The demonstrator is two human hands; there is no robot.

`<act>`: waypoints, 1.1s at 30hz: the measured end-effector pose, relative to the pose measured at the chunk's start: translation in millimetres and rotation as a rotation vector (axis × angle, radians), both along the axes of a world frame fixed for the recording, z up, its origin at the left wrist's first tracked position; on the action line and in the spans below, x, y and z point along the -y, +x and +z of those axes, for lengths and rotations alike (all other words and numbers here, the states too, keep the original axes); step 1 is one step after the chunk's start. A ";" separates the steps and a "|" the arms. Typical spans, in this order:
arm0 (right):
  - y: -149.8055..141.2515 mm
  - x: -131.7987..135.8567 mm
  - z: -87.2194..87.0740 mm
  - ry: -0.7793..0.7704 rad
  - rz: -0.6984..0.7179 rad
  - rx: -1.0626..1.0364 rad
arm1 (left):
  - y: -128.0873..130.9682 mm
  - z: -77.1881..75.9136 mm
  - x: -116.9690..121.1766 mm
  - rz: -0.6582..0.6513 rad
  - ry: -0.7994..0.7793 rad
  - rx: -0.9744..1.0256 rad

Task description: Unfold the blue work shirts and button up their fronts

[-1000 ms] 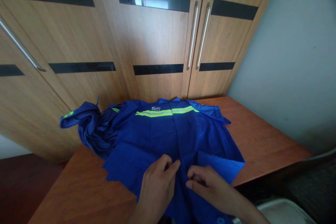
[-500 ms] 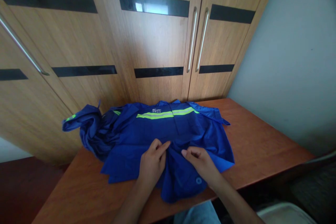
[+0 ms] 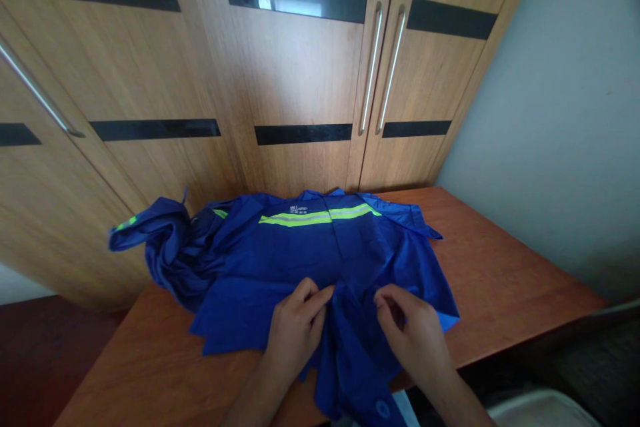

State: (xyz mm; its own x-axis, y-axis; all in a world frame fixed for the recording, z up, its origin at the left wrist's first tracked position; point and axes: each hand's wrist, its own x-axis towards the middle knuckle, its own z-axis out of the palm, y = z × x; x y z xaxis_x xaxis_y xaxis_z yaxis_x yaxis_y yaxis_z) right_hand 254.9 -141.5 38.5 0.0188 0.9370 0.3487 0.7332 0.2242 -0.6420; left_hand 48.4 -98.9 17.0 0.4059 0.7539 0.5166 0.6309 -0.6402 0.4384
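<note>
A dark blue work jacket (image 3: 280, 260) with a yellow-green and grey reflective stripe (image 3: 300, 219) across its chest lies spread on the wooden table. My left hand (image 3: 300, 327) pinches the jacket's front near the centre line, thumb and forefinger pressed together on a fold. Just right of that fold is my right hand (image 3: 420, 330), its fingers curled and the thumb tip against the forefinger; whatever sits in this pinch is hidden. Between the hands a gathered flap of the jacket, with a round button (image 3: 382, 408), hangs toward the table's front edge.
A bunched blue sleeve (image 3: 170, 240) lies at the left. Wooden cabinet doors (image 3: 300, 73) with metal handles stand close behind the table (image 3: 500, 273). To the right is a pale wall (image 3: 560, 120). Part of a chair (image 3: 545, 407) shows at the lower right.
My right hand has moved to the right, away from the left hand. The flap with the button hangs lower, and the left hand has shifted slightly right and down, still pinching the jacket.
</note>
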 end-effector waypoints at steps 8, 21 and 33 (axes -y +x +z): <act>-17.2 -31.4 31.9 -0.014 0.184 0.297 | 0.2 -0.9 2.8 -0.055 0.156 -0.141; -26.5 10.6 30.3 0.249 0.120 0.078 | 0.4 1.3 3.8 -0.048 0.086 -0.129; -35.9 4.3 9.8 -0.135 0.087 0.294 | 2.4 3.2 8.1 -0.052 0.063 -0.137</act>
